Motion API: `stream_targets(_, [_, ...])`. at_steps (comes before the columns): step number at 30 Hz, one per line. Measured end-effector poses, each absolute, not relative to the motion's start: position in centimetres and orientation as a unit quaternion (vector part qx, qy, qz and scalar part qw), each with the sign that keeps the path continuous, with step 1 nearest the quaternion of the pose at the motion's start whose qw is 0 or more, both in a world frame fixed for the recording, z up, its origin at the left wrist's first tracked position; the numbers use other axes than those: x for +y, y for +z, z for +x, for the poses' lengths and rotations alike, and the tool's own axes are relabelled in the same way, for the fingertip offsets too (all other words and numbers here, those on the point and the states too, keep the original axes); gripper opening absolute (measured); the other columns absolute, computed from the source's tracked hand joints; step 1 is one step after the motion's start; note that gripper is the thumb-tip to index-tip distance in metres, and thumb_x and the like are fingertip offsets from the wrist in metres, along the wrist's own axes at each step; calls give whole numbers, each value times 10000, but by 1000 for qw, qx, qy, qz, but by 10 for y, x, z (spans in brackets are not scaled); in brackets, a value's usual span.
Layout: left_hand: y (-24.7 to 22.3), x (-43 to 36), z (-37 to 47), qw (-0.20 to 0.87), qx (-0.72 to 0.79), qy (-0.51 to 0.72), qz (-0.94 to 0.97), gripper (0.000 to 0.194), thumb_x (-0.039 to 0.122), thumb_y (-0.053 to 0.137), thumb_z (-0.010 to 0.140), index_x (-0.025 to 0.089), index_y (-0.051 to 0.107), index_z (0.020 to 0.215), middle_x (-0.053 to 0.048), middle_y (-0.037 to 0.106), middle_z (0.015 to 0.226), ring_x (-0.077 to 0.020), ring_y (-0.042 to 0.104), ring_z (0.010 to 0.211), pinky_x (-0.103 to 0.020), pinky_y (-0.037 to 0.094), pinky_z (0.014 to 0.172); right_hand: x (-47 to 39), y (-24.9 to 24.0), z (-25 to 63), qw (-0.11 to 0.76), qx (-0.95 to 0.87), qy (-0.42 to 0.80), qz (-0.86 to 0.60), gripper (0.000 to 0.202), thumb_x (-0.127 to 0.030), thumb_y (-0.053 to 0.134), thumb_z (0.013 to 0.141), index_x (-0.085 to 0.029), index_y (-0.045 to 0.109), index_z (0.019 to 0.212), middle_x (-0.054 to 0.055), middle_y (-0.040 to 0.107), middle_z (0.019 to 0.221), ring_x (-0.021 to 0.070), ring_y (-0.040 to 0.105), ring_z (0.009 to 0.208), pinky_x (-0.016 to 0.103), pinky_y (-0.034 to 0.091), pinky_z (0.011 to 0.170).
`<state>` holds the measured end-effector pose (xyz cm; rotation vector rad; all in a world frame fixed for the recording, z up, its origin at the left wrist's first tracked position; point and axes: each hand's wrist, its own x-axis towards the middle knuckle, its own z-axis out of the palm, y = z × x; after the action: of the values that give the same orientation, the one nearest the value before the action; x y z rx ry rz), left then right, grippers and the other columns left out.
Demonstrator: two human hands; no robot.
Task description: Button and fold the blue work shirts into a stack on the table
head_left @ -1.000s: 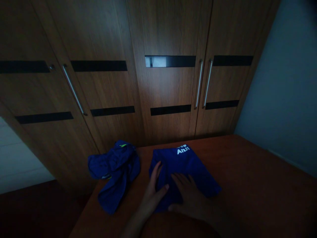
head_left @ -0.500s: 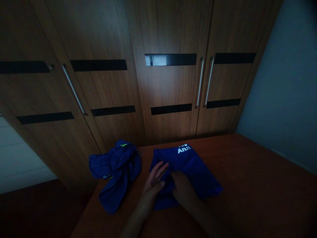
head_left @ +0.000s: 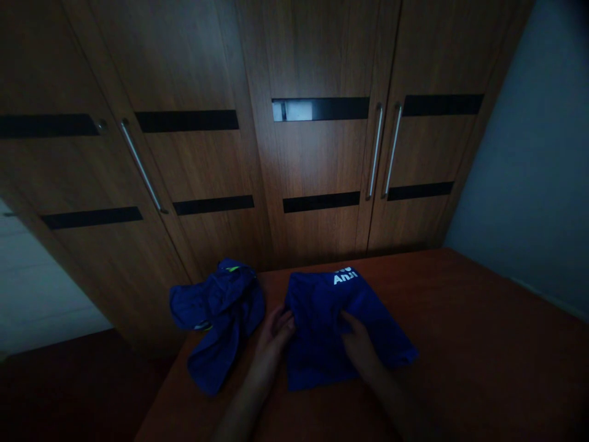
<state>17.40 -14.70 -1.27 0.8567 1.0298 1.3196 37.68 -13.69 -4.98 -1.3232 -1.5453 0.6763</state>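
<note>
A dark blue garment (head_left: 317,344) with white lettering at its far edge lies folded and fairly flat on the wooden surface; I cannot tell which kind of garment. Along its left edge rests my left hand (head_left: 275,334), fingers a little bent and apart, fingertips touching the cloth. My right hand (head_left: 358,341) is over the garment's right half, thumb and forefinger closed on a raised crease of the cloth. To the left, a second blue garment (head_left: 225,319) with a yellow-green mark lies crumpled, apart from both hands.
The reddish-brown wooden tabletop (head_left: 460,331) meets a wooden wardrobe (head_left: 313,159) with black strips and metal handles behind it. A pale wall (head_left: 519,184) borders the right side. The tabletop's left edge runs beside the crumpled garment.
My left hand has moved left from the garment's middle to its left edge. My right hand has shifted right, and the cloth between them lies flatter. The view has shifted slightly.
</note>
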Motion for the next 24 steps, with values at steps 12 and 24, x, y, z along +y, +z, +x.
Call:
stream_targets(12, [-15,-146,169,555,493,461,487,464,367,691,697,195,658,1127,-92,690,1030,-266,628,978,-379,459,871,-135,-56,377,545,-527,414,-503,432,-243,525,750,-137,623,1158,113,657,1174,280,615,1083,454,483,944])
stream_targets(24, [4,-164,196,706,286,451,466,620,156,724,665,261,574,1258,-83,491,1394,-297,392,1315,-436,293,1082,-151,-28,357,481,-663,289,-496,404,-257,601,750,-199,621,1149,92,673,1130,269,620,1046,390,480,916])
